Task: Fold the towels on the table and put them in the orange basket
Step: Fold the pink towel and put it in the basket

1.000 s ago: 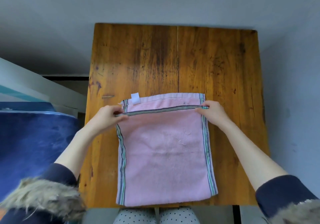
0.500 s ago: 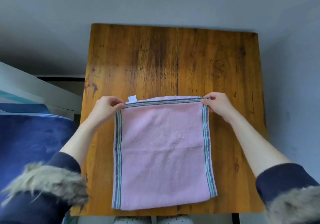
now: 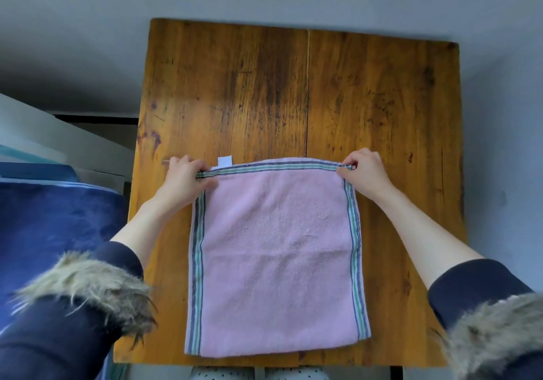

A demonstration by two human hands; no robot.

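A pink towel (image 3: pixel 276 256) with green and blue striped borders lies folded in half on the near part of the wooden table (image 3: pixel 293 91). Its top layer's edge lines up with the layer below at the far side, where a white label (image 3: pixel 225 160) sticks out. My left hand (image 3: pixel 183 178) pinches the towel's far left corner. My right hand (image 3: pixel 363 172) pinches the far right corner. No orange basket is in view.
The far half of the table is bare wood. A dark blue cloth surface (image 3: pixel 55 221) lies to the left of the table, with a white ledge (image 3: pixel 58 141) behind it. Grey floor surrounds the table's far and right sides.
Both hands carried the towel's upper edge away from me until it met the far edge below. The pink strip of lower layer that showed before is now covered.
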